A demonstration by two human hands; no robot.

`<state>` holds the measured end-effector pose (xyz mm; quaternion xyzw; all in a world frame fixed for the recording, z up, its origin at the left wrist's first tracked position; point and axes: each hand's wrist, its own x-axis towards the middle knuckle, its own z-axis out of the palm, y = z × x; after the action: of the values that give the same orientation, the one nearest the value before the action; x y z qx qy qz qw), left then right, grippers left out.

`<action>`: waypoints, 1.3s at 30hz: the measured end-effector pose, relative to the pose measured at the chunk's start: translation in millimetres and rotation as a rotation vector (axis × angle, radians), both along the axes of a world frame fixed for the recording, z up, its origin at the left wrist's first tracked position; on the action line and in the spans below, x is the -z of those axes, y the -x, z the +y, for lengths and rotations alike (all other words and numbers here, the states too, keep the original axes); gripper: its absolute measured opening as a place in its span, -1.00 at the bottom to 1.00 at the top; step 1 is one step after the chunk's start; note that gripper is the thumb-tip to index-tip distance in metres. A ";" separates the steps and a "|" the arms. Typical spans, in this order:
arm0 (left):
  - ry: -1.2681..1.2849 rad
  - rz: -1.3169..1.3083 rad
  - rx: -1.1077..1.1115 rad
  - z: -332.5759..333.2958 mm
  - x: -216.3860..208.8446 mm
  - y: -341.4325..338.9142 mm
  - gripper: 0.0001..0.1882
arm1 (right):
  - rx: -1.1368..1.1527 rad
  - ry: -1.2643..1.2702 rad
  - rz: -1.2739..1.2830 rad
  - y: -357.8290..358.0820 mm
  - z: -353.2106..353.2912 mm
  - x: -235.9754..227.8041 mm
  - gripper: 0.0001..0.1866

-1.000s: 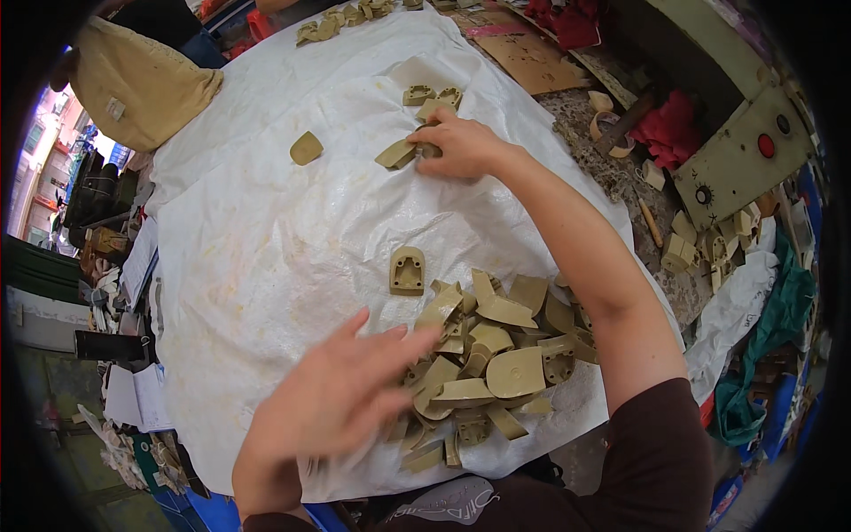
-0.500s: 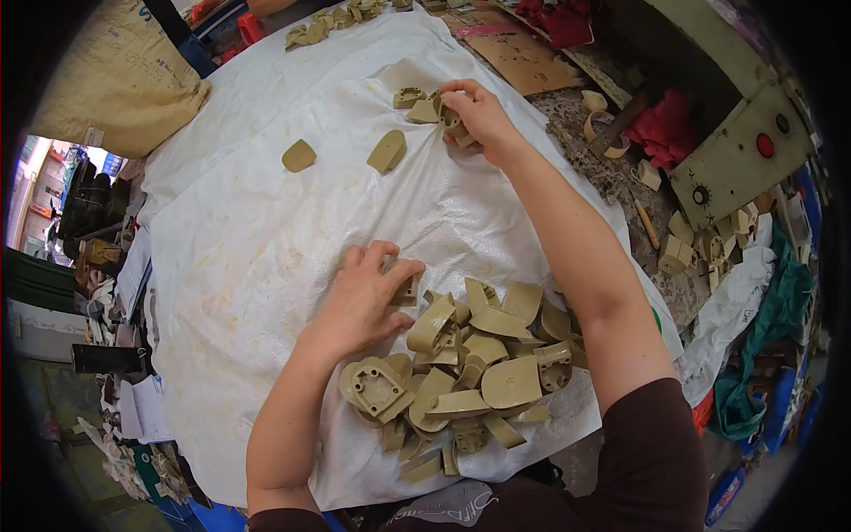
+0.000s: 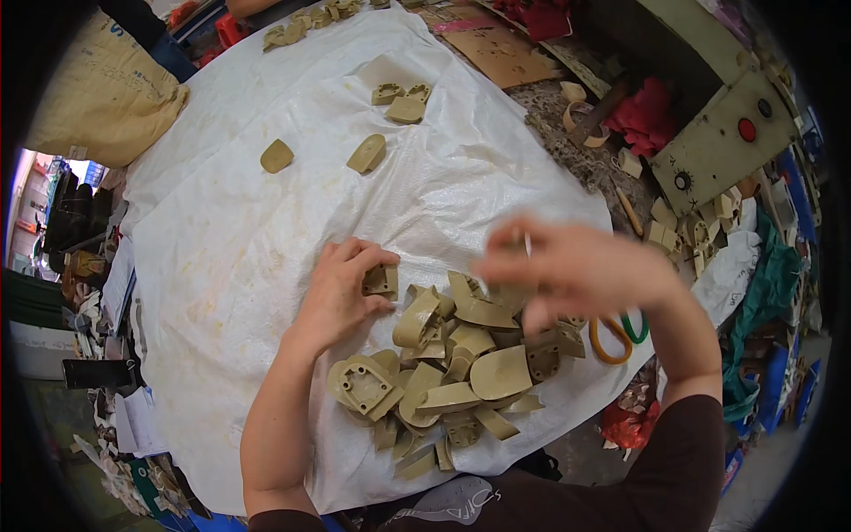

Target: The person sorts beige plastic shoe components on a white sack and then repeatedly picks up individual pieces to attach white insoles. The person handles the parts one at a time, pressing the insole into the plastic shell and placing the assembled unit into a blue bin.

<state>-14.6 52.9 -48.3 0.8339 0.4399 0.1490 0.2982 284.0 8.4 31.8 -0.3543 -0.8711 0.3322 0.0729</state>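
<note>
Thumb and fingers of my left hand [image 3: 332,288] are closed round a khaki moulded plastic shoe heel [image 3: 379,281], held on the white sheet with its holed hollow side showing. My right hand [image 3: 576,270] is smeared by motion above the right side of a pile of similar heels [image 3: 501,374]; whether it holds anything cannot be made out. At the far side of the sheet lie three heels [image 3: 406,110] close together. Nearer to me are two single ones, a flat-topped heel [image 3: 277,156] and another heel [image 3: 367,154].
The white woven sheet [image 3: 213,266] covers the table. More heels [image 3: 310,22] lie at its far edge. Right of it stand a green machine [image 3: 722,142] with a red button, a wooden-handled tool [image 3: 628,211] and loose heels. An orange ring [image 3: 610,341] lies beside the pile. A yellowish sack [image 3: 115,97] bulges far left.
My right hand has come back from the far heels to above the pile, uncovering the far group. My left hand still holds its heel. The whole view has shifted slightly.
</note>
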 end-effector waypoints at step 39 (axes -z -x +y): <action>0.226 -0.154 0.028 12.6 -2.9 10.2 -0.51 | 0.697 -0.542 -0.261 64.6 280.6 127.3 -0.62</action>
<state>-24.8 65.5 -45.4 0.7872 0.4179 0.1575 0.4253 219.4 289.1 -95.5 -0.6330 -0.7575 0.0004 0.1599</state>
